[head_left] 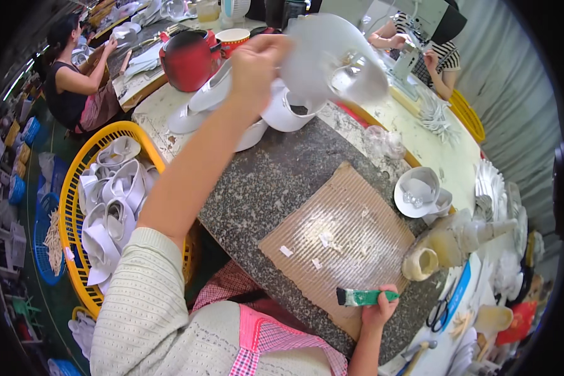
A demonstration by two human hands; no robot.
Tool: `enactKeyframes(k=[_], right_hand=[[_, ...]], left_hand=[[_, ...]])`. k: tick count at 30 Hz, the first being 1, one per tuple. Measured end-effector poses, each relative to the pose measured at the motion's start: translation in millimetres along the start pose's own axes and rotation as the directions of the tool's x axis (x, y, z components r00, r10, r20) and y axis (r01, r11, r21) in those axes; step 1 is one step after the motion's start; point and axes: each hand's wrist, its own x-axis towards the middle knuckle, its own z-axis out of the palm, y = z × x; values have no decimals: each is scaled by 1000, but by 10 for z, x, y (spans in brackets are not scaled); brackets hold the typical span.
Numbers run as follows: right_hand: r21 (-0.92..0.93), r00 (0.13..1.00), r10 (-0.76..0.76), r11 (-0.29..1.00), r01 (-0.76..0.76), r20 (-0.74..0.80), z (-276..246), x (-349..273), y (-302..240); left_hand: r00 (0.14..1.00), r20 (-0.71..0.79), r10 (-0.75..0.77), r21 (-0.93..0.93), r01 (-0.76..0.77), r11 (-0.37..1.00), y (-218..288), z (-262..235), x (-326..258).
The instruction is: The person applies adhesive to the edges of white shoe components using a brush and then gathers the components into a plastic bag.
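My left hand, raised at the far side of the bench, pinches the edge of a white curved piece, blurred by motion. It resembles a shoe upper, but its exact kind is unclear. Below it stand other white curved pieces. My right hand is closed round a brush with a green handle, its dark bristles pointing left. The brush is over the near part of a corrugated cardboard sheet, which carries a pale, glue-like smear and several small white scraps.
A yellow basket of white pieces stands at left. Right of the cardboard are a pale glue-stained bottle, a white cupped piece and scissors. A red pot sits at the back. Two people work beyond the bench.
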Motion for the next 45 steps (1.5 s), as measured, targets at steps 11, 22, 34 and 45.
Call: enactKeyframes(k=[11,22,34,45], right_hand=[[138,991,-105,984,116,-84,-11,-46,-109],[-349,851,-474,855,383,-227,-44,91,-916],[-523,869,-351,842,131,-348,-50,-140,-768],[-538,818,-436,821,191,-375,-49,51,-871]], left_hand=[[882,-173,-439,-577,270,771,-1103,-875,-73],[960,205,-193,342,115,933,-965,433,-1301],[513,851,111,337,-696,634,-2629,3204,-640],[77,816,-573,445,-716,538,-1879,1935,-42]])
